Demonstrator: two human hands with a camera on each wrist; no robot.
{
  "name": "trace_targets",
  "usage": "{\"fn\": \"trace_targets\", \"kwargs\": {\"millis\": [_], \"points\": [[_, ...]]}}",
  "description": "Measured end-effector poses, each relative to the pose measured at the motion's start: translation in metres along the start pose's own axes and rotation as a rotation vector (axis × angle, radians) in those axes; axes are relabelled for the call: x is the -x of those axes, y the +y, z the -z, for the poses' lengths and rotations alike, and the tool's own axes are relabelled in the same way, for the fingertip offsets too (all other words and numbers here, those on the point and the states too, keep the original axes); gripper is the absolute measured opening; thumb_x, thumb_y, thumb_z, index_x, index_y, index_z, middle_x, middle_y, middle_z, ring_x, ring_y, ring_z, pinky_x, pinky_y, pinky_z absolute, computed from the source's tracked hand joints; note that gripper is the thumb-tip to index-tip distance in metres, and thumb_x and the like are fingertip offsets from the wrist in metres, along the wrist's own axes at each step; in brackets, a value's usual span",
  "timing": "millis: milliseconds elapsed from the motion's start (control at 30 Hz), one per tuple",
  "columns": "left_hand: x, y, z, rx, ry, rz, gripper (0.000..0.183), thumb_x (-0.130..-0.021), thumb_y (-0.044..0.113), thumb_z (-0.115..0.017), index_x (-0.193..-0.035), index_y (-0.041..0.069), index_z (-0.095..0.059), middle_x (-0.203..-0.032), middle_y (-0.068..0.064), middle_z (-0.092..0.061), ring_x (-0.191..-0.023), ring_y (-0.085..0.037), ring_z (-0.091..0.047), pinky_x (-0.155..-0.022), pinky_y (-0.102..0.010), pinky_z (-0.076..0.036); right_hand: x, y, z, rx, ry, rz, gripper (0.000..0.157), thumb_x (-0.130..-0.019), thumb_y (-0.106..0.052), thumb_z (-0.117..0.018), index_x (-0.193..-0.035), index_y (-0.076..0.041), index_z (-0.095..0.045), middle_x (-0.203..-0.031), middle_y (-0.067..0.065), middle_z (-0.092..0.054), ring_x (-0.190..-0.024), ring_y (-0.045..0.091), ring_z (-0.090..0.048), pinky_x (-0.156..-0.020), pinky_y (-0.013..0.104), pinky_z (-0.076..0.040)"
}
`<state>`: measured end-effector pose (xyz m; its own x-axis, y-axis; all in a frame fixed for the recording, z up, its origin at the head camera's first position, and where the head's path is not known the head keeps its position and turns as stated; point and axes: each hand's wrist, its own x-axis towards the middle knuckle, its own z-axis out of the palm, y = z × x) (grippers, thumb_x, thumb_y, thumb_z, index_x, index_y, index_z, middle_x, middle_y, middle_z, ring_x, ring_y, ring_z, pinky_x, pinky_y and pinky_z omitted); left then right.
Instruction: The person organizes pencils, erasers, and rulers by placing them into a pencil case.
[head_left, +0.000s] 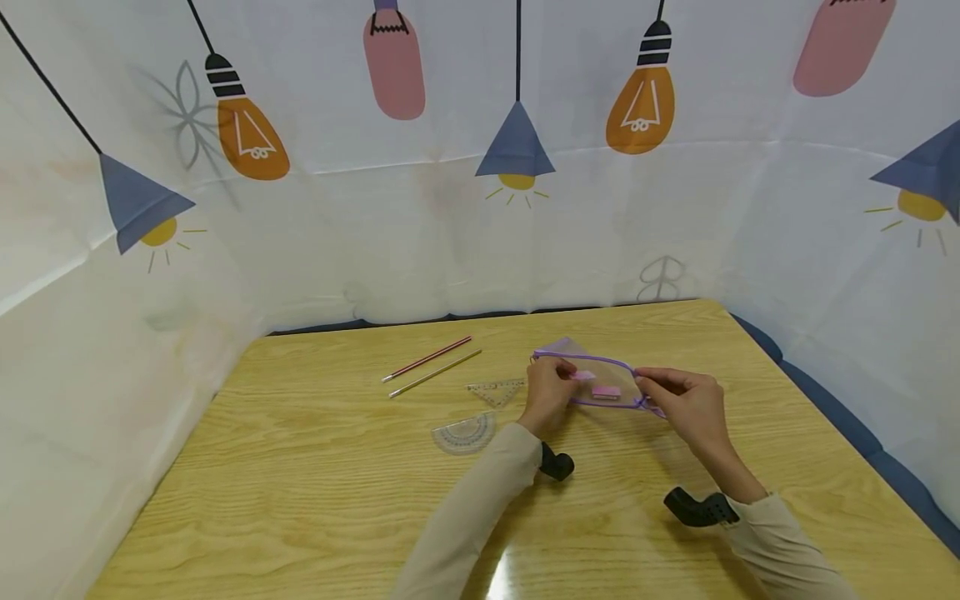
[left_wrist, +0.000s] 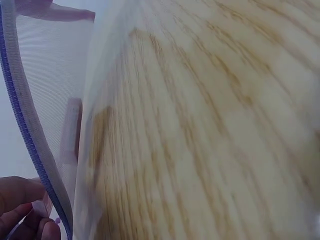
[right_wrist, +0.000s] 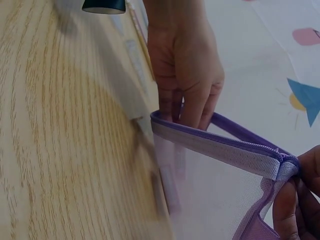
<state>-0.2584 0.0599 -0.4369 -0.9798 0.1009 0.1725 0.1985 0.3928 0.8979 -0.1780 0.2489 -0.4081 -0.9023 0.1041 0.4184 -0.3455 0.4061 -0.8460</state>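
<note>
A see-through mesh zipper pouch [head_left: 600, 358] with purple zipper edges is held with its mouth spread wide above the table. My right hand [head_left: 686, 406] pinches the pouch at the right end of its zipper. The left hand [head_left: 550, 388] reaches into the mouth, fingers pointing down, and pinches a small pink block [head_left: 582, 376]; its exact kind is too small to tell. A pink eraser [head_left: 606, 392] lies inside at the bottom of the pouch. In the right wrist view the left fingertips are partly behind the zipper rim [right_wrist: 215, 142].
Left of the pouch lie a clear set square [head_left: 495, 391], a clear protractor [head_left: 463, 434], a red pencil [head_left: 426, 360] and a gold-coloured pencil [head_left: 435, 373]. They rest on a wood-grain table [head_left: 300, 483]. A white curtain printed with lamps [head_left: 420, 225] stands behind it.
</note>
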Motion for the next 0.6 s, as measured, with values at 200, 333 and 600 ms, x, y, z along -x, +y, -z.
{"fn": "trace_targets", "kwargs": {"millis": [200,333,600], "points": [[0.0,-0.0005,-0.0045,-0.059,0.0,-0.085,0.018,-0.078,0.005,-0.081,-0.089,-0.004,-0.072,-0.084,-0.01,-0.068,-0.074,-0.012,-0.058,-0.066,-0.021,-0.048,0.0003,-0.0006,-0.0006,-0.008,0.004,0.003,0.022,-0.09,-0.012,-0.071,-0.105,0.003,-0.073,-0.091,0.021,-0.07,-0.068,0.009,-0.067,-0.055,0.025,-0.053],[0.0014,0.0003,-0.0063,-0.076,-0.006,-0.078,0.017,-0.079,0.006,-0.08,-0.09,-0.004,-0.071,-0.085,-0.009,-0.068,-0.076,-0.013,-0.06,-0.068,-0.022,-0.049,-0.0001,0.0007,-0.0014,-0.003,0.004,0.004,0.022,-0.09,-0.013,-0.071,-0.105,0.003,-0.073,-0.091,0.02,-0.07,-0.068,0.01,-0.067,-0.055,0.025,-0.054],[0.0031,0.0021,-0.0081,-0.098,-0.021,-0.039,0.01,-0.081,-0.003,-0.074,-0.091,-0.004,-0.072,-0.086,-0.009,-0.067,-0.078,-0.014,-0.059,-0.069,-0.023,-0.049,0.0002,0.0029,-0.0012,0.004,0.005,0.005,0.022,-0.09,-0.012,-0.07,-0.104,0.004,-0.073,-0.09,0.02,-0.07,-0.067,0.009,-0.067,-0.056,0.025,-0.054]]}}
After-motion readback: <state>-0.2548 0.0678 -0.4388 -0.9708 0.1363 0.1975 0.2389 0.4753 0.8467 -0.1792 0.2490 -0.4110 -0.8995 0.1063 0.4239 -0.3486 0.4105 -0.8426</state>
